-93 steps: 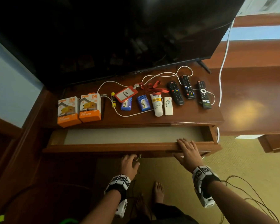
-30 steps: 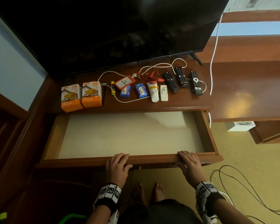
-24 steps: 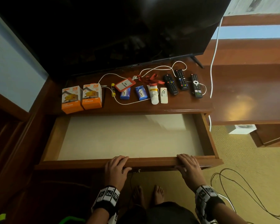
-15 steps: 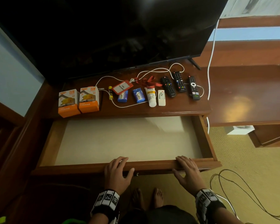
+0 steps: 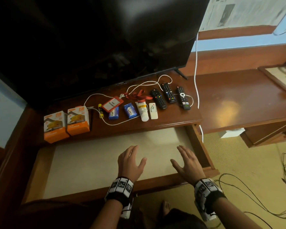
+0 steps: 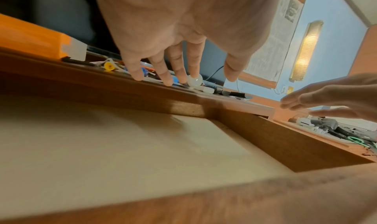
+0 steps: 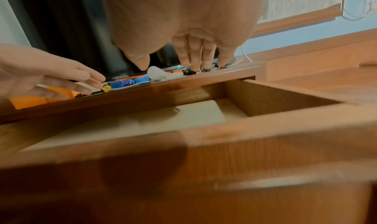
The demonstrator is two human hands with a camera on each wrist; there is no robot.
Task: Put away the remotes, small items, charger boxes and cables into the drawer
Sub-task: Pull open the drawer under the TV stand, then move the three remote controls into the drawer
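Note:
The wooden drawer [image 5: 200, 146] stands pulled out, its pale bottom bare. Both hands hover over it, fingers straight, holding nothing: my left hand [image 5: 130, 161] in the middle, my right hand [image 5: 186, 162] toward the right wall. On the cabinet top behind lie two orange charger boxes [image 5: 55, 126] [image 5: 78, 120], a yellow stick [image 5: 100, 110], a red badge holder [image 5: 112, 104], two blue packets [image 5: 130, 111], a white tube [image 5: 143, 110], a small white remote [image 5: 153, 110], three black remotes [image 5: 168, 93] and a white cable [image 5: 116, 123]. The left wrist view shows the left hand's fingers [image 6: 179, 66] spread.
A large dark TV [image 5: 97, 38] overhangs the items from behind. A white power cord [image 5: 196, 63] hangs down right of the remotes. A lower wooden desk [image 5: 238, 104] stands on the right, and black cables [image 5: 254, 195] lie on the carpet.
The drawer went from slightly open to fully pulled out. Both hands have since let go of its front edge and moved forward above the drawer's inside.

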